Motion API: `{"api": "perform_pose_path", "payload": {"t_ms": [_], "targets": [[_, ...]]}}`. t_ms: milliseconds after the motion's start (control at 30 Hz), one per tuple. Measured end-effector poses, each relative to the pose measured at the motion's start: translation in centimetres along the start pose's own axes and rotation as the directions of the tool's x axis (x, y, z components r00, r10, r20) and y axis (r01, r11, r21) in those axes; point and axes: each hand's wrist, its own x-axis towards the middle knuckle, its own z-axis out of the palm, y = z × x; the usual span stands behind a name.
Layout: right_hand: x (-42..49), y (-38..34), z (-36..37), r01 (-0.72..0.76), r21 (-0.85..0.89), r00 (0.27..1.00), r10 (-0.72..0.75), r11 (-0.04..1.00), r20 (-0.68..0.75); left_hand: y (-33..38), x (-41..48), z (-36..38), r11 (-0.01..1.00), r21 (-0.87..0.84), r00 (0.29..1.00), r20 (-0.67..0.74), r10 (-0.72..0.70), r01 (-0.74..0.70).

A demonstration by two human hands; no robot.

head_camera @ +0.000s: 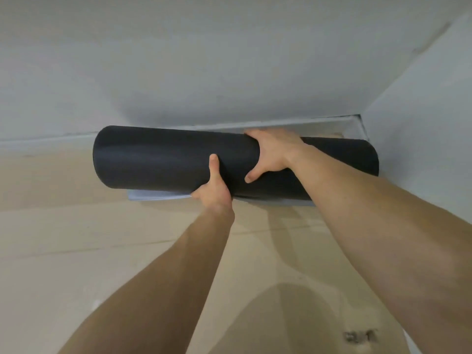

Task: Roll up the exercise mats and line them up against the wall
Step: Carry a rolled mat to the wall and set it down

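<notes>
Mid-frame, my left hand (214, 191) grips the rolled black foam exercise mat (166, 159) from beneath while my right hand (271, 154) clamps over its top, near the pale grey wall (229, 72).

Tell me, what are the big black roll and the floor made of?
The black roll looks like soft foam or rubber: matte dark surface, wound in a thick tube, with a paler blue-grey underside peeking out below. The floor looks like smooth vinyl or tile, though I can't be sure: flat beige, faint straight seams, slight sheen.
</notes>
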Motion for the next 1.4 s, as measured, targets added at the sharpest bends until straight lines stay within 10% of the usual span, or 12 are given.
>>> {"api": "perform_pose_path", "payload": {"t_ms": [400, 567, 700, 767, 833, 933, 1400], "targets": [[6.1, 3.3, -1.5, 0.052, -0.093, 0.998, -0.054, 0.994, -0.023, -0.7, 3.5, 6.0, 0.988, 0.157, 1.000, -0.009, -0.002, 0.003], [3.4, 2.0, 2.2, 0.042, -0.217, 0.965, -0.096, 0.975, -0.245, 0.8, 3.0, 4.6, 0.898, 0.439, 0.991, 0.109, -0.075, 0.019], [2.4, 1.0, 4.9, 0.000, -0.202, 0.953, -0.061, 0.979, -0.297, 3.6, 1.3, 3.1, 0.652, 0.758, 0.983, 0.138, -0.120, -0.027], [2.6, 0.9, 4.9, -0.014, -0.185, 0.949, -0.045, 0.983, -0.311, 4.6, 1.0, 2.3, 0.363, 0.890, 0.961, 0.247, 0.128, -0.277], [2.6, 1.0, 4.8, -0.012, -0.201, 0.948, -0.053, 0.980, -0.314, 5.1, 0.7, 1.5, -0.106, 0.866, 0.751, 0.479, 0.454, -0.488], [2.2, 1.5, 5.2, -0.073, -0.179, 0.931, 0.002, 0.981, -0.366, 5.0, 1.8, 1.0, -0.564, 0.635, 0.466, 0.772, 0.433, -0.528], [0.1, 0.9, 6.8, -0.251, -0.114, 0.878, 0.176, 0.961, -0.446, 5.3, 3.3, 0.8, -0.672, 0.550, 0.458, 0.823, 0.336, -0.496]]}}
